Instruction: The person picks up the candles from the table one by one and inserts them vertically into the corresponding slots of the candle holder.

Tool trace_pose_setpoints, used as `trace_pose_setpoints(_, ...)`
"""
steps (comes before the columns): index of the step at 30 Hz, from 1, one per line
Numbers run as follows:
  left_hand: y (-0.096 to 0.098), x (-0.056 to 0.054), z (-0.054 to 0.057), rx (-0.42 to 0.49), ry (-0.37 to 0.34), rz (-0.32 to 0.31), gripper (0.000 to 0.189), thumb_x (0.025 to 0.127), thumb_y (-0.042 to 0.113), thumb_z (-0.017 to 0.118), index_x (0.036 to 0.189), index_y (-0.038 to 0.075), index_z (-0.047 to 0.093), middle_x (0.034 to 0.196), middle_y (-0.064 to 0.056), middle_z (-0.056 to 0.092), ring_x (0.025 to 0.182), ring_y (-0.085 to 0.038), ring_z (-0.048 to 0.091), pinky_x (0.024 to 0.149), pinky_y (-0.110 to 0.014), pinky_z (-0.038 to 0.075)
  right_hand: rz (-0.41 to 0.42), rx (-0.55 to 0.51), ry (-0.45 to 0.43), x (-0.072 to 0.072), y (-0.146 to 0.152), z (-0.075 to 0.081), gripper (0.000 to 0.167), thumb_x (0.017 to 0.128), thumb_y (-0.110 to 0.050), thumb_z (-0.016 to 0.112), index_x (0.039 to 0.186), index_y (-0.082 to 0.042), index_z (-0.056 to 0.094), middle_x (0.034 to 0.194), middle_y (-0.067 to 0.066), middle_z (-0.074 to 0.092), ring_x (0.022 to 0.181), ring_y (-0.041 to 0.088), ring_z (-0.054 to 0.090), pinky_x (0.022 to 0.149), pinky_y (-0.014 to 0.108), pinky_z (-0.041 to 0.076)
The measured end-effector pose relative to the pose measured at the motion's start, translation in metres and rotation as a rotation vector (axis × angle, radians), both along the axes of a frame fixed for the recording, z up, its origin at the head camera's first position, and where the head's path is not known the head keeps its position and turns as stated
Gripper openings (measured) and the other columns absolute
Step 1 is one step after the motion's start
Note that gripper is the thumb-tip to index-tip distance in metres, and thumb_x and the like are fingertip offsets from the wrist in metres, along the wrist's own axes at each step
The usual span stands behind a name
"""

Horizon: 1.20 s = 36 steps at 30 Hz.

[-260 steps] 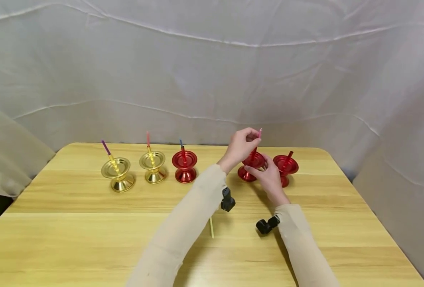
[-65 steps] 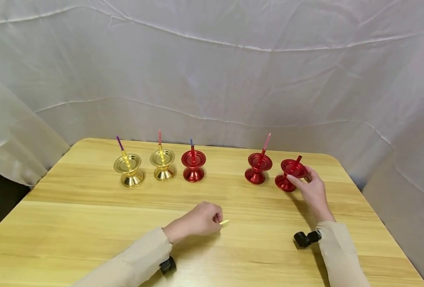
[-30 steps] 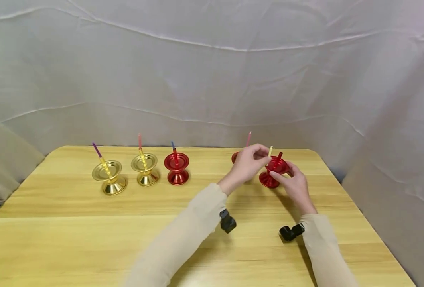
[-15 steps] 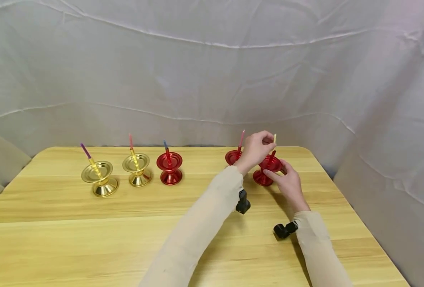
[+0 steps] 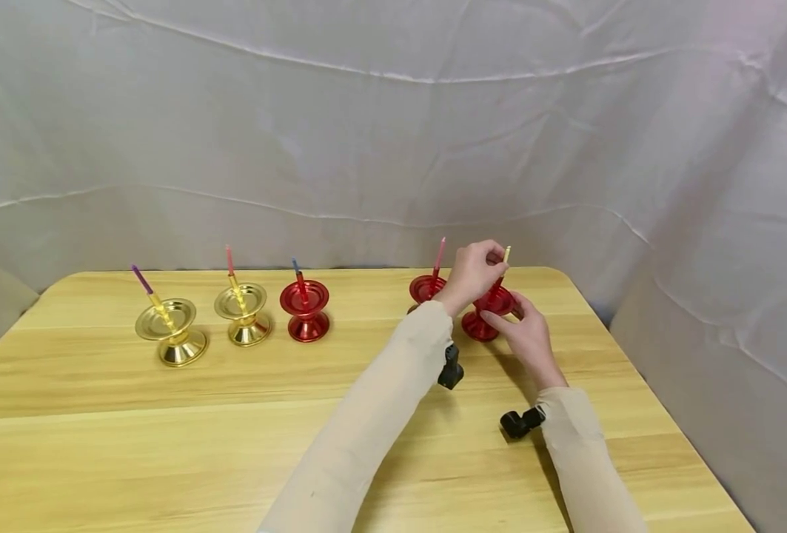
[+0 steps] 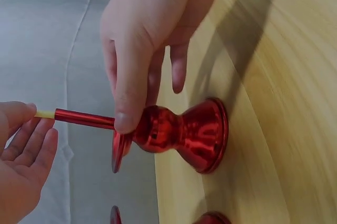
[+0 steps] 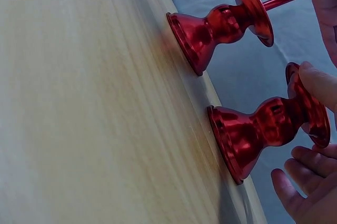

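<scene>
My left hand (image 5: 474,272) pinches a thin yellow candle (image 5: 506,255) above the rightmost red candle holder (image 5: 480,326). In the left wrist view the lower end of the yellow candle (image 6: 45,114) sits at the mouth of the holder's red tube (image 6: 84,118); how deep it goes cannot be seen. My right hand (image 5: 529,337) grips that holder by its dish, the thumb on the near rim, as the right wrist view also shows. Just left of it stands another red holder (image 7: 224,24) bearing a pink candle (image 5: 440,253), partly hidden by my left hand in the head view.
Further left stand a red holder (image 5: 308,326) with a blue candle (image 5: 296,265), a gold holder (image 5: 249,329) with a coral candle (image 5: 229,257), and a gold holder (image 5: 183,348) with a purple candle (image 5: 142,279). Pale cloth (image 5: 366,148) hangs behind the wooden table (image 5: 166,459).
My left hand has left the pink candle in its holder, picked the yellow candle off the table and brought it to the rightmost holder's tube. My right hand has shifted to that holder.
</scene>
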<state>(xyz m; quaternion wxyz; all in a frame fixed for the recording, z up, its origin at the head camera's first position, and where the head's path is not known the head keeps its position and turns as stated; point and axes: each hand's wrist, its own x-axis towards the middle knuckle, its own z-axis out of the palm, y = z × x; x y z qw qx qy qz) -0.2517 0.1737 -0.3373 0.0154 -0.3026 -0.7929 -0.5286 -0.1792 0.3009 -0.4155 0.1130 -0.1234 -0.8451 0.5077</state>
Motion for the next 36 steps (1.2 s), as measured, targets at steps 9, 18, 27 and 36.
trace_pose_setpoints(9, -0.006, 0.001, -0.008, -0.032, -0.003, 0.0, 0.016, 0.093, 0.008, 0.065, 0.106, 0.001, 0.067, 0.099, -0.009, 0.069, 0.09, -0.015, 0.063, 0.076, -0.014, 0.049, 0.02, 0.001, -0.003, -0.001, -0.003, 0.001, 0.077, 0.086, -0.035, 0.073, 0.147, -0.003, 0.037, 0.144, 0.019, 0.043, 0.133, 0.032, 0.038, 0.108, 0.047, 0.033)
trace_pose_setpoints(18, -0.01, 0.002, -0.01, -0.019, -0.031, 0.004, 0.021, 0.093, 0.01, 0.066, 0.111, 0.001, 0.067, 0.103, -0.008, 0.069, 0.093, -0.014, 0.064, 0.078, -0.013, 0.048, 0.032, -0.011, -0.011, -0.004, -0.004, 0.002, 0.079, 0.087, -0.034, 0.073, 0.148, -0.002, 0.034, 0.145, 0.019, 0.042, 0.134, 0.031, 0.037, 0.109, 0.046, 0.032)
trace_pose_setpoints(27, -0.016, 0.014, -0.015, -0.052, -0.008, 0.04, 0.031, 0.093, 0.013, 0.065, 0.123, 0.003, 0.063, 0.119, -0.009, 0.065, 0.107, -0.017, 0.062, 0.086, -0.018, 0.049, 0.055, -0.034, -0.001, -0.007, -0.004, -0.001, 0.08, 0.087, -0.031, 0.073, 0.148, 0.0, 0.031, 0.145, 0.021, 0.042, 0.133, 0.032, 0.038, 0.108, 0.044, 0.034)
trace_pose_setpoints(36, -0.05, 0.054, -0.022, -0.26, 0.216, -0.075, 0.048, 0.092, 0.026, 0.066, 0.134, 0.005, 0.057, 0.133, -0.009, 0.058, 0.123, -0.019, 0.051, 0.103, -0.024, 0.038, 0.071, -0.04, 0.024, -0.01, 0.001, 0.0, 0.077, 0.09, -0.02, 0.069, 0.148, 0.006, 0.025, 0.143, 0.027, 0.041, 0.131, 0.036, 0.04, 0.107, 0.043, 0.035)
